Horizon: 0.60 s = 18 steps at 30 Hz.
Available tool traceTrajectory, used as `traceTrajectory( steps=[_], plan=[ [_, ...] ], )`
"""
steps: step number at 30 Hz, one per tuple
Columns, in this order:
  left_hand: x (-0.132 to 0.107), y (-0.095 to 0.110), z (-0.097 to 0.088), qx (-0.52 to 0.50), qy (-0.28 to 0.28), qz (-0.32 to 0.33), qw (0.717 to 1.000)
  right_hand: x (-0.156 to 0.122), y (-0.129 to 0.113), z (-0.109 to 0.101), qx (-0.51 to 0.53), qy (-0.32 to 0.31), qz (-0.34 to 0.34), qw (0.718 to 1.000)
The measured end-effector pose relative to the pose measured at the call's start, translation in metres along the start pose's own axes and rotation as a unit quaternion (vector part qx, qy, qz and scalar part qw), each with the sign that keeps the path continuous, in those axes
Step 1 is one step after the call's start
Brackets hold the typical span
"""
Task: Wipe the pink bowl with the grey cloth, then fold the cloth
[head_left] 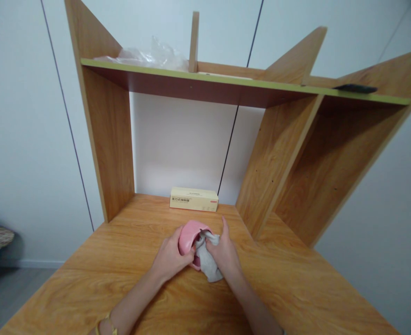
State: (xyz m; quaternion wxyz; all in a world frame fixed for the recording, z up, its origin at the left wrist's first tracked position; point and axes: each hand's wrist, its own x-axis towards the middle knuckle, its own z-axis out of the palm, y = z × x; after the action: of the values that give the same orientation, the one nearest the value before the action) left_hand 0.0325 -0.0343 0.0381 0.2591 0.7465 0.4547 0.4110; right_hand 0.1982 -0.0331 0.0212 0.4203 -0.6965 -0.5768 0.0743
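A glossy pink bowl (190,232) is tipped on its side above the wooden desk, its opening facing right. My left hand (172,256) grips it from the left, with the thumb over the near rim. A light grey cloth (208,260) is partly tucked into the bowl and hangs out over the rim. My right hand (225,251) holds the cloth at the bowl's opening, thumb pressed inward and the index finger pointing up and away. The inside of the bowl is mostly hidden by the cloth and my fingers.
Behind the bowl, a pale yellow box (193,200) with printed characters lies on the desk (122,260) against the wall. A wooden shelf (226,90) spans above, carrying a clear plastic bag (149,56) and a dark flat object (355,88). Upright panels stand left and right.
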Motion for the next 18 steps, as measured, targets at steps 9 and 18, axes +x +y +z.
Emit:
traceTrajectory(
  steps=[9, 18],
  plan=[
    [0.003, -0.012, -0.002, -0.028, -0.013, 0.005, 1.0, -0.005, 0.002, 0.002, 0.053, -0.048, -0.034, 0.997],
    [0.001, -0.024, 0.019, -0.212, -0.047, -0.017, 0.976, -0.001, 0.017, 0.013, 0.13, 0.006, 0.037, 0.991]
  ],
)
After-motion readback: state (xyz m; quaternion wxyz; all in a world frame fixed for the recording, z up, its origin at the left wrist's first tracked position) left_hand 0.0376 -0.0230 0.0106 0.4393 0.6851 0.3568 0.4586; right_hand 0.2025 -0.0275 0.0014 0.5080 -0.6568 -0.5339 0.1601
